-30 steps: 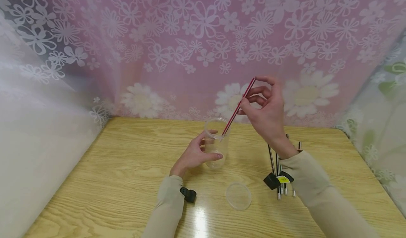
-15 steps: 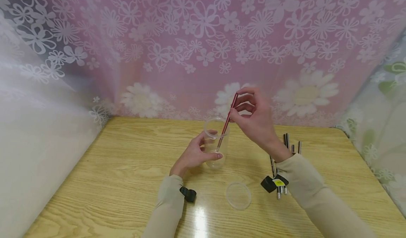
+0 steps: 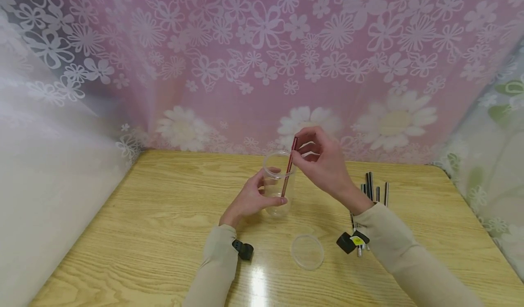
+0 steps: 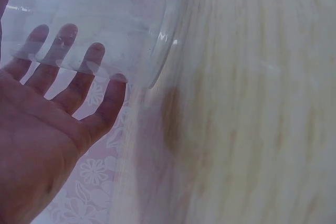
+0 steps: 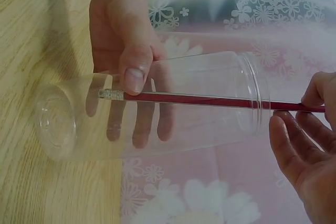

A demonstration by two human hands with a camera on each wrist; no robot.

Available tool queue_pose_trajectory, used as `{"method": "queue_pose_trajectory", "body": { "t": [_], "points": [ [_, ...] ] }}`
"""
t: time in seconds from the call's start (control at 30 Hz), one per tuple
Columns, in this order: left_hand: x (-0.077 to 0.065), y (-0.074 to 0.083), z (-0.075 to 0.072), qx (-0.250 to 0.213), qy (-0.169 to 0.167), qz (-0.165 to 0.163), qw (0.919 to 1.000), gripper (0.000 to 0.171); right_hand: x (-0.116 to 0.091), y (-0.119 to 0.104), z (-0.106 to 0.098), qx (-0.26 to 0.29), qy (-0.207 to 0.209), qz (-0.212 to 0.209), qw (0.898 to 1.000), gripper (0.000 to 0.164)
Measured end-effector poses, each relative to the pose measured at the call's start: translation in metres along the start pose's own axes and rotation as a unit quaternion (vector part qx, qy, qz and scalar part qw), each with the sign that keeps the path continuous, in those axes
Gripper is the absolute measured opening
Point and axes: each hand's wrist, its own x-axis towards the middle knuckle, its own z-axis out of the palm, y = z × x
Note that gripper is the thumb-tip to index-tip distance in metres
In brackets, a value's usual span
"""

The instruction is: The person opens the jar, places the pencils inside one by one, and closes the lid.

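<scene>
A clear plastic jar stands upright on the wooden table. My left hand grips the jar's side, thumb in front and fingers behind it. My right hand pinches the top of a red pencil above the jar's mouth. Most of the pencil is inside the jar, with its eraser end partway down and above the bottom. The left wrist view shows my left palm against the jar.
A clear round lid lies flat on the table in front of the jar. Several dark pencils lie to the right, partly under my right forearm. Flowered curtains close off the back and both sides.
My right hand has come down and to the left, lowering the red pencil from the jar's rim deep into the jar and turning it more upright. The left hand has held the jar still.
</scene>
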Motion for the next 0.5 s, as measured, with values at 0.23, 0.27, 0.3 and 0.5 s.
{"method": "queue_pose_trajectory", "body": {
  "t": [0.23, 0.27, 0.3, 0.5],
  "points": [
    [0.0, 0.002, 0.0, -0.006, -0.003, 0.0, 1.0, 0.071, -0.004, 0.006, 0.001, -0.033, -0.016, -0.037, 0.999, 0.028],
    [0.0, 0.002, 0.0, -0.007, -0.004, 0.002, 1.0, 0.071, -0.006, 0.007, 0.001, -0.039, -0.02, -0.04, 0.998, 0.027],
    [0.0, 0.002, 0.0, -0.009, -0.006, 0.003, 0.9999, 0.071, -0.007, 0.007, 0.001, -0.044, -0.025, -0.042, 0.998, 0.026],
    [0.0, 0.0, 0.0, -0.003, -0.008, 0.001, 1.0, 0.071, -0.012, 0.01, 0.0, -0.088, -0.047, -0.045, 0.994, 0.019]
  ]
}}
